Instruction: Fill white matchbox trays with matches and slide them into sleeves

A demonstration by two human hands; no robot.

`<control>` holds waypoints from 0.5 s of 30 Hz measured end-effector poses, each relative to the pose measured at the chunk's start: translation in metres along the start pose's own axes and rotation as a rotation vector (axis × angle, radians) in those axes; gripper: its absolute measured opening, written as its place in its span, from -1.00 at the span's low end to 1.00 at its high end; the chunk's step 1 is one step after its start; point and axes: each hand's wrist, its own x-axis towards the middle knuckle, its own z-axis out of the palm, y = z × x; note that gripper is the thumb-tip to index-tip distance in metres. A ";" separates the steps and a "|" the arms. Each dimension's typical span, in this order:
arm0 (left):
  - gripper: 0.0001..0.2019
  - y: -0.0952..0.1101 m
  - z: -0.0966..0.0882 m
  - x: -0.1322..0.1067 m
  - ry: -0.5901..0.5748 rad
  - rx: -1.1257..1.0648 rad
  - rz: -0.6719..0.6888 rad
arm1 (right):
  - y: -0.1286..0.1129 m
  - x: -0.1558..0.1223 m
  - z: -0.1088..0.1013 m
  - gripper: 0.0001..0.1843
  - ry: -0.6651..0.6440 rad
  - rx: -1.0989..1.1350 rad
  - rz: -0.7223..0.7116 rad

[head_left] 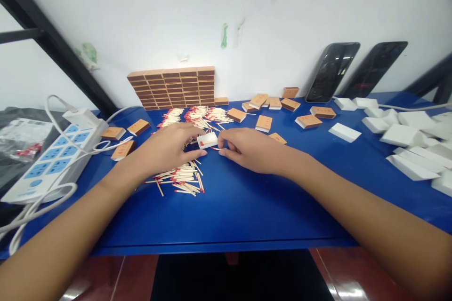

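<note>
My left hand [178,146] grips the left end of a small white matchbox tray [209,139] between thumb and fingers. Some red-headed matches lie inside that tray. Just right of it, my right hand [243,148] is closed in a pinch on a match [216,149], whose red end points left toward the tray. Loose matches [183,176] spread on the table below and partly under my left hand. More matches [201,115] are heaped beyond both hands.
A wall of stacked matchboxes [176,87] stands at the back. Loose matchboxes [263,123] lie behind my right hand. White empty trays [406,134] pile up at the right. Two phones [332,70] lean on the wall. A power strip [56,155] with cables lies left on the blue table [247,216].
</note>
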 end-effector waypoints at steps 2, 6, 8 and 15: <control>-0.56 0.001 0.001 0.001 0.015 -0.006 0.008 | 0.000 0.000 0.000 -0.94 -0.004 0.003 0.003; -0.60 0.002 0.001 0.002 0.032 -0.022 0.021 | -0.001 0.001 -0.001 -0.93 -0.004 0.004 0.010; -0.60 0.001 0.002 0.003 0.032 -0.025 0.017 | -0.001 0.001 0.000 -0.92 -0.003 0.009 0.008; -0.61 -0.001 0.002 0.003 0.048 -0.033 0.025 | -0.001 0.002 0.000 -0.92 0.005 0.006 0.008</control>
